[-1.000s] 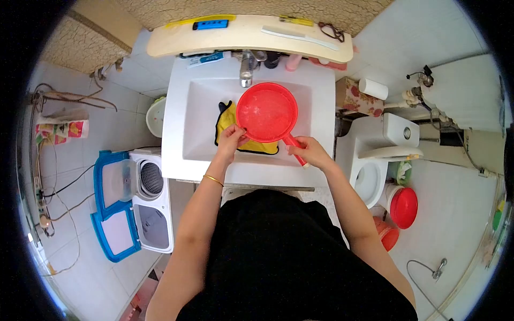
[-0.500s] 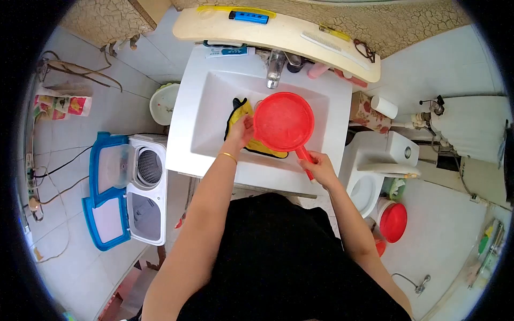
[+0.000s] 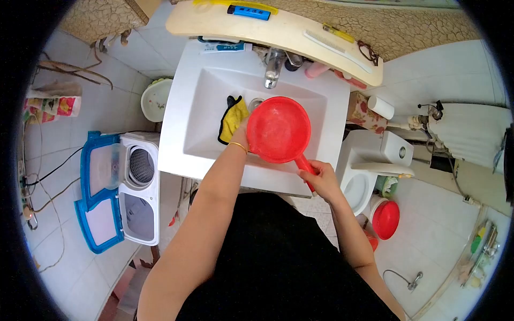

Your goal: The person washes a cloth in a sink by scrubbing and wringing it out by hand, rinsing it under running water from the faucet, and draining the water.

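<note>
A red ladle [image 3: 278,130] with a round bowl is held over the white sink [image 3: 201,109]. Its handle is gripped by my right hand [image 3: 323,181], fingers wrapped round it. My left hand [image 3: 242,134] is at the left side of the bowl, and its fingers are hidden beneath or behind the ladle. Left of the bowl, a yellow cloth with black edging [image 3: 233,121] lies in the basin, partly covered by my left hand and the ladle. Above the bowl stands the metal faucet [image 3: 273,69], with the drain partly showing below it.
Over the sink runs a cream shelf [image 3: 284,29] with a blue box [image 3: 249,12], a white comb and glasses. A twin-tub washing machine [image 3: 140,187] with open blue lids stands left. The toilet [image 3: 358,187] and a red-lidded bucket [image 3: 386,220] are at the right.
My left hand has moved right and under the ladle's edge, leaving more of the yellow cloth's left part in view. The ladle stays over the basin in my right hand.
</note>
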The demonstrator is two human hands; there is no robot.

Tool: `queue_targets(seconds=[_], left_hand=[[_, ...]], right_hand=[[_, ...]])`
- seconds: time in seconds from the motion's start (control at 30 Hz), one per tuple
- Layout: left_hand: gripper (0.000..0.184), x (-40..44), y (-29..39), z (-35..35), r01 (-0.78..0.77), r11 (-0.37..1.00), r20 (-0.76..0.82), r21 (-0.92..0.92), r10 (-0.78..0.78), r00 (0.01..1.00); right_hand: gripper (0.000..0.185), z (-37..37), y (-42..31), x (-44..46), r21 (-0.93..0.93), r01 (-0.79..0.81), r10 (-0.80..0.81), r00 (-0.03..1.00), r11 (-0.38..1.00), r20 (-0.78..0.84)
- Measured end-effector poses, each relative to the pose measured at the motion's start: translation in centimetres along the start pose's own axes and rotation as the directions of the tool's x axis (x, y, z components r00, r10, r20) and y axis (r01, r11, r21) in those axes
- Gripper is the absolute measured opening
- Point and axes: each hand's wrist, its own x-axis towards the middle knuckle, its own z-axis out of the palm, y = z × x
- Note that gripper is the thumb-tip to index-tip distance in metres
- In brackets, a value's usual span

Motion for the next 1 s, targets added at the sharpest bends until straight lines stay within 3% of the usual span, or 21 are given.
queue_targets(seconds=[0.1,0.2,0.23,0.27,0.33,0.37,0.4,0.6,0.8,0.93,1.0], left_hand=[[0.025,2.7,0.4,-0.9,-0.068,0.998,0.166,0.010,0.065,0.984],[0.026,1.6,0.4,0.0,-0.151,0.983,0.233,0.107,0.123,0.965],[0.026,3.0,-0.2,-1.5,-0.422,0.858,0.364,0.295,0.307,0.879],[0.026,4.6,-0.9,-3.0,-0.657,0.626,0.521,0.420,0.426,0.740],[0.026,3.5,-0.8,-1.8,-0.620,0.634,0.460,0.462,0.427,0.779],[0.026,2.4,-0.2,-0.5,-0.351,0.869,0.234,0.350,0.281,0.931],[0.026,1.0,0.3,1.2,-0.058,0.987,0.040,0.149,0.052,0.998],[0.031,1.6,-0.2,0.6,-0.011,0.950,-0.003,0.311,0.013,1.000],[0.046,-4.9,1.3,1.9,0.081,0.976,0.198,0.202,-0.122,0.973],[0.046,-8.7,3.4,1.1,0.026,0.870,0.050,0.492,-0.058,0.997],[0.046,-10.2,5.0,0.1,0.036,0.777,-0.007,0.629,-0.041,0.999]], right_hand=[[0.028,-0.3,-0.8,0.4,-0.057,-0.033,0.032,0.999,0.998,-0.021],[0.027,-1.3,-2.1,0.2,-0.052,-0.086,0.085,0.996,0.995,-0.028],[0.026,-1.6,-2.5,0.2,-0.041,-0.102,0.101,0.994,0.994,-0.028],[0.025,-1.9,-2.7,0.1,-0.031,-0.102,0.101,0.995,0.994,-0.025],[0.023,-2.6,-3.0,0.1,-0.009,-0.101,0.101,0.995,0.995,-0.019],[0.024,-3.0,-3.0,0.1,-0.006,-0.122,0.122,0.992,0.992,0.001],[0.025,-3.5,-3.0,0.1,-0.003,-0.143,0.143,0.989,0.990,0.020],[0.027,-5.2,-2.9,0.2,0.063,-0.242,0.236,0.968,0.968,0.088],[0.025,-4.4,-1.1,1.5,0.200,-0.314,0.277,0.941,0.928,0.195],[0.025,-2.9,0.8,3.1,0.324,-0.340,0.236,0.918,0.883,0.320],[0.025,-1.8,1.2,4.3,0.284,-0.308,0.199,0.914,0.908,0.354]])
